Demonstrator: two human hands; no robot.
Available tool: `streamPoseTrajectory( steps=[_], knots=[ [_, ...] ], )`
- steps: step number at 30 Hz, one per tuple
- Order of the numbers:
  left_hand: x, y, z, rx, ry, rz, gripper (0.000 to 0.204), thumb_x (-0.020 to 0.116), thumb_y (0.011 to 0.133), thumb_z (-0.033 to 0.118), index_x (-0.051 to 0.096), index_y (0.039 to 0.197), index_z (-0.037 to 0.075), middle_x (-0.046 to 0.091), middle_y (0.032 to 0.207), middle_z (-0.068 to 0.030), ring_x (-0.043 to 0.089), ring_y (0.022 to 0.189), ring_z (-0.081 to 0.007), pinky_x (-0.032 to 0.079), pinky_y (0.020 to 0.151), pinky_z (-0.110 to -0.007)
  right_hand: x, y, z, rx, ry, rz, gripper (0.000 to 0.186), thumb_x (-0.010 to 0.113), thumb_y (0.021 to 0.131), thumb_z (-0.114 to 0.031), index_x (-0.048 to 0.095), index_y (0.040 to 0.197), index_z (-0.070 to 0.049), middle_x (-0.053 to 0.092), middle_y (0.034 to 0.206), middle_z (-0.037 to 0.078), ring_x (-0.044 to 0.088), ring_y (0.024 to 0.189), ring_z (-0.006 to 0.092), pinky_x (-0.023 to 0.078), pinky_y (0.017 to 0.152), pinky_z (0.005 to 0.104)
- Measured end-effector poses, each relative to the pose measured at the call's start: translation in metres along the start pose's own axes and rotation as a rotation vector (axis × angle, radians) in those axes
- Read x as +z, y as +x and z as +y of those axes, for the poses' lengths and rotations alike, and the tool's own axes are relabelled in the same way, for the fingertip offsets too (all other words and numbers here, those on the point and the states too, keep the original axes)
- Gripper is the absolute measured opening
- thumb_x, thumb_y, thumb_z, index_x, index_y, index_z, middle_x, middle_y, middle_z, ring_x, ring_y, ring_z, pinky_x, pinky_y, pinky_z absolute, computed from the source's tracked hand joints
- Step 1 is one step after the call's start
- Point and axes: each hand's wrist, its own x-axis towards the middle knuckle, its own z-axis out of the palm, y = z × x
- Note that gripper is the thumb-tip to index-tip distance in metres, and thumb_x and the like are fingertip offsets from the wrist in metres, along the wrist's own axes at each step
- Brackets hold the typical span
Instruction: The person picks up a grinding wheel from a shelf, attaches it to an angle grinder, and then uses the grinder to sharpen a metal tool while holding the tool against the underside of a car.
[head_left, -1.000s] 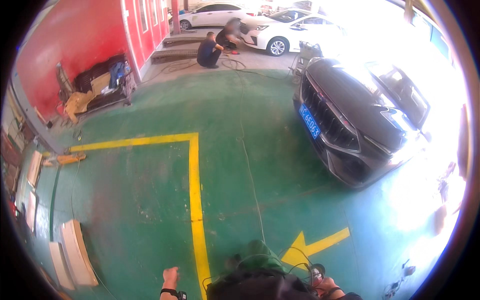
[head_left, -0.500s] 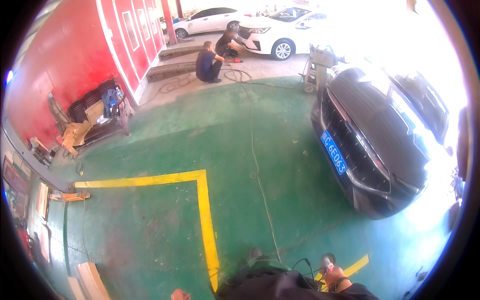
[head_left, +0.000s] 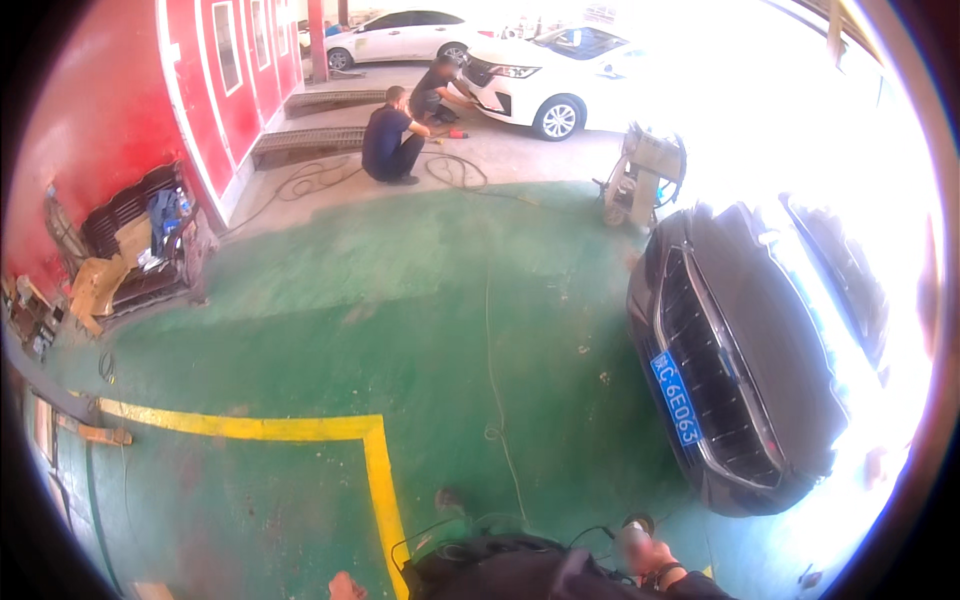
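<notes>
Green workshop floor [head_left: 420, 300], dark car [head_left: 740, 360] right, right hand [head_left: 640, 550] grip unclear (blurred), left hand [head_left: 345, 588] cropped.

Both hands show only at the lower edge of the head view, low against the dark-clothed body. The right hand [head_left: 640, 550] is raised a little, blurred, with a dark band at the wrist; whether its fingers are closed cannot be told. The left hand [head_left: 345, 588] barely shows, cut off by the edge.
</notes>
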Motion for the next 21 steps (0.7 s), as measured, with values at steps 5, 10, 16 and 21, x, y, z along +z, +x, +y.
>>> streamPoseTrajectory(
  steps=[5, 10, 16, 21],
  knots=[
    [0.069, 0.018, 0.25, 0.17, 0.19, -0.031, 0.022, 0.058, 0.086, 0.019, 0.063, 0.094, -0.001, 0.064, 0.075, -0.0118, 0.063, 0.065, -0.0255, 0.053, 0.055, -0.042, -0.04, 0.048, -0.112, 0.131, 0.16, -0.095, 0.044, 0.059, 0.083, -0.054, 0.071, 0.1, -0.015, 0.074, 0.092, 0.006, 0.072, 0.087, 0.0263, 0.057, 0.075, 0.0374],
    [0.133, 0.056, 0.432, 0.531, 0.212, 0.091, 0.019, 0.059, 0.086, 0.019, 0.063, 0.084, 0.0, 0.061, 0.069, -0.0112, 0.059, 0.055, -0.0228, 0.049, 0.049, -0.037, -0.079, 0.144, -0.217, 0.38, 0.276, -0.064, 0.043, 0.055, 0.087, -0.055, 0.07, 0.104, -0.018, 0.074, 0.091, 0.007, 0.072, 0.083, 0.0295, 0.058, 0.071, 0.0418],
    [0.188, 0.084, 0.534, 0.244, 0.163, 0.05, 0.019, 0.059, 0.09, 0.018, 0.064, 0.087, 0.0, 0.063, 0.075, -0.0102, 0.063, 0.062, -0.0238, 0.052, 0.053, -0.039, -0.096, 0.335, -0.23, 0.374, 0.262, -0.008, 0.052, 0.089, 0.057, -0.04, 0.074, 0.093, -0.006, 0.074, 0.09, 0.005, 0.07, 0.083, 0.0195, 0.056, 0.076, 0.0336],
    [0.204, 0.137, 0.54, 0.048, -0.115, 0.088, 0.025, 0.052, 0.09, 0.021, 0.061, 0.093, -0.003, 0.061, 0.078, -0.0174, 0.063, 0.065, -0.0335, 0.051, 0.055, -0.048, -0.207, 0.44, -0.348, 0.272, 0.101, -0.05, 0.06, 0.035, 0.095, -0.058, 0.071, 0.099, -0.009, 0.072, 0.097, 0.019, 0.068, 0.097, 0.0404, 0.053, 0.079, 0.0512]
  ],
)
